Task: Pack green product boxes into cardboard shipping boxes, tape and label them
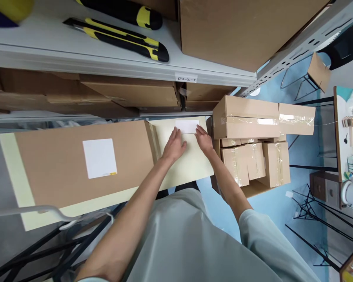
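Observation:
A white paper slip point(187, 126) lies near the far edge of the pale yellow tabletop point(191, 164). My left hand point(174, 145) rests at the slip's left edge, fingers stretched out and thumb apart. At the opposite edge, my right hand point(203, 139) touches the slip with its fingertips, the fingers extended. To the left of my hands, a long brown cardboard box point(59, 164) lies on the same tabletop, with a square white label point(99, 158) on its upper face.
Two yellow-and-black utility knives, one a box cutter point(123, 38), lie on the grey shelf point(106, 64) above. Taped cartons point(251, 117) are stacked in a large open box at the right. A white curved bar point(44, 208) crosses the table's lower left. Chairs and another table stand farther right.

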A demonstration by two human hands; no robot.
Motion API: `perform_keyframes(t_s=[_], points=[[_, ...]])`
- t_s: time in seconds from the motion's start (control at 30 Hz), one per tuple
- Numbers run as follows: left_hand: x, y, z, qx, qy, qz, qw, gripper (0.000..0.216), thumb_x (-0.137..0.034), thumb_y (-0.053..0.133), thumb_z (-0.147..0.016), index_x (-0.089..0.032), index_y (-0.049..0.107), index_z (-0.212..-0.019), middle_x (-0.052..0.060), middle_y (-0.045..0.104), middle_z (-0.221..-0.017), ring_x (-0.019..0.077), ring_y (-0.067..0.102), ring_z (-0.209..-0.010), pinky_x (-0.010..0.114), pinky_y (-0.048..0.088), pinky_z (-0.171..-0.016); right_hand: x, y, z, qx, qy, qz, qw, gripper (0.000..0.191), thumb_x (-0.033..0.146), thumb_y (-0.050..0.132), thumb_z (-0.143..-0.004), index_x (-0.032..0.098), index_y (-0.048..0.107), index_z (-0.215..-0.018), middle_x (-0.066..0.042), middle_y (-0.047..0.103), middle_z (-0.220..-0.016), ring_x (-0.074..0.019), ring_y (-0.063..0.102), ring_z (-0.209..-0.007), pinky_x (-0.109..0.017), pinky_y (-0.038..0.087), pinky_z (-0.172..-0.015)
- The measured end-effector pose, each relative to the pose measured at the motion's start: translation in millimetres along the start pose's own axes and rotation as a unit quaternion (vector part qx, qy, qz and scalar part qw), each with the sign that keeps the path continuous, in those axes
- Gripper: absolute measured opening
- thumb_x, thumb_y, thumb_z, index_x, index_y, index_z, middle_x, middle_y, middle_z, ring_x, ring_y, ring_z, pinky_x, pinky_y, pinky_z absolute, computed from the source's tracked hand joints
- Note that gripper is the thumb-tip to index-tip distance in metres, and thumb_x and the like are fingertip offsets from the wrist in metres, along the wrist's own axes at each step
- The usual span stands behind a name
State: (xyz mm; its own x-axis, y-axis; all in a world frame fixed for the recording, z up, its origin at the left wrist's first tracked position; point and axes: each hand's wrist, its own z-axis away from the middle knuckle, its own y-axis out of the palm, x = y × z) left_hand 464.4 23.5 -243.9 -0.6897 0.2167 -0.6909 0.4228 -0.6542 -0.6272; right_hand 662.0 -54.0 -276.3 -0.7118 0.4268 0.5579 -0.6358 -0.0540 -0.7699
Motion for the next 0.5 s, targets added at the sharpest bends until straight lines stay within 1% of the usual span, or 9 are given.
perform_keyframes(t_s=[0.07,0.13,0.2,0.3,0.4,0.47,0.5], points=[[6,6,-7,0.045,0.003,-0.025,0.999,0.081,-0.031,0.061,-0.099,-0.006,0.038,-0.172,0.023,0.027,-0.186,0.0364,0.027,-0.174,0.050,0.024,-0.142,-3,1,-3,0.005,-0.005,0.008,1.000,0.048,0.010,0.047,-0.110,0.015,0.067,-0.154,-0.012,0.048,-0.178,-0.0231,0.042,-0.168,-0.044,0.040,-0.138],[13,12,-9,0.088,0.004,-0.048,0.995,0.081,-0.029,0.061,-0.098,-0.005,0.039,-0.172,0.026,0.029,-0.185,0.0384,0.027,-0.174,0.053,0.024,-0.142,-6,1,-5,0.008,-0.013,0.012,1.000,0.048,0.007,0.046,-0.109,0.014,0.068,-0.151,-0.011,0.050,-0.177,-0.0225,0.045,-0.166,-0.043,0.040,-0.138],[19,15,-8,0.112,0.004,-0.062,0.992,0.081,-0.027,0.062,-0.096,-0.004,0.040,-0.171,0.028,0.033,-0.183,0.0404,0.030,-0.172,0.055,0.028,-0.140,-8,1,-8,0.007,-0.023,0.008,1.000,0.047,0.008,0.049,-0.108,0.016,0.069,-0.150,-0.010,0.054,-0.175,-0.0223,0.047,-0.164,-0.043,0.041,-0.137],[26,18,-5,0.124,0.008,-0.072,0.990,0.083,-0.023,0.063,-0.093,-0.003,0.041,-0.170,0.029,0.031,-0.182,0.0416,0.030,-0.172,0.054,0.030,-0.139,-11,-3,-13,0.016,-0.028,0.011,0.999,0.042,0.010,0.053,-0.108,0.017,0.074,-0.143,-0.010,0.058,-0.171,-0.0248,0.052,-0.161,-0.044,0.044,-0.136],[28,18,-7,0.128,0.014,-0.082,0.988,0.083,-0.022,0.062,-0.092,-0.003,0.042,-0.170,0.028,0.030,-0.183,0.0416,0.028,-0.172,0.054,0.029,-0.140,-9,-9,-16,0.033,-0.014,0.032,0.999,0.033,0.010,0.056,-0.107,0.017,0.081,-0.127,-0.010,0.058,-0.171,-0.0285,0.059,-0.154,-0.045,0.049,-0.131],[29,17,-8,0.129,0.016,-0.086,0.988,0.083,-0.023,0.062,-0.092,-0.004,0.042,-0.170,0.027,0.032,-0.183,0.0410,0.029,-0.172,0.054,0.029,-0.140,-5,-13,-17,0.040,-0.006,0.048,0.998,0.029,0.009,0.057,-0.107,0.018,0.082,-0.119,-0.008,0.059,-0.170,-0.0282,0.063,-0.149,-0.042,0.052,-0.127],[28,17,-9,0.129,0.017,-0.088,0.988,0.083,-0.023,0.062,-0.092,-0.005,0.042,-0.171,0.027,0.033,-0.183,0.0407,0.030,-0.172,0.054,0.029,-0.140,-1,-16,-17,0.042,-0.005,0.060,0.997,0.030,0.008,0.057,-0.107,0.018,0.082,-0.118,-0.008,0.060,-0.169,-0.0274,0.064,-0.147,-0.040,0.052,-0.126]])
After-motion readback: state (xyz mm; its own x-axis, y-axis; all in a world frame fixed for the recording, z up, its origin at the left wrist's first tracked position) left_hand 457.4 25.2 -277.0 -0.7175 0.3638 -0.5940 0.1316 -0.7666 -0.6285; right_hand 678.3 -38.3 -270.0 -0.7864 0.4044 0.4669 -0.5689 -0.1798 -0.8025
